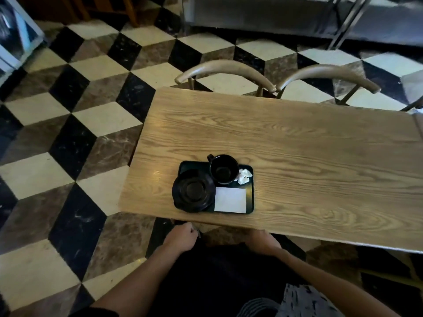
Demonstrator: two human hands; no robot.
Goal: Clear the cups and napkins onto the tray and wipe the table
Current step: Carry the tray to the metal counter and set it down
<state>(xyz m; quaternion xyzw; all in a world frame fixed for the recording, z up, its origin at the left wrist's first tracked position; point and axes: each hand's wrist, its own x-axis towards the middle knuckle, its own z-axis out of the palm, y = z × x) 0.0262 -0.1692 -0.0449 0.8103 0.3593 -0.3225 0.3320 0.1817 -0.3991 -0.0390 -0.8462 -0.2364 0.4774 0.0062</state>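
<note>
A dark tray [250, 202] lies near the front left of the wooden table [297, 143]. On it stand a black cup [223, 170], a stack of black saucers [193, 191], a crumpled white napkin [243, 176] and a flat white napkin [230, 199]. My left hand [183, 235] is below the table's front edge, fingers curled; whether it holds anything is unclear. My right hand [263, 242] sits just under the front edge, its fingers hidden by the tabletop.
Two curved-back chairs [226, 70] [329, 75] stand pushed in at the far side of the table. The floor is a black, white and brown checkered tile [75, 115]. A metal counter frame [343, 21] runs along the back.
</note>
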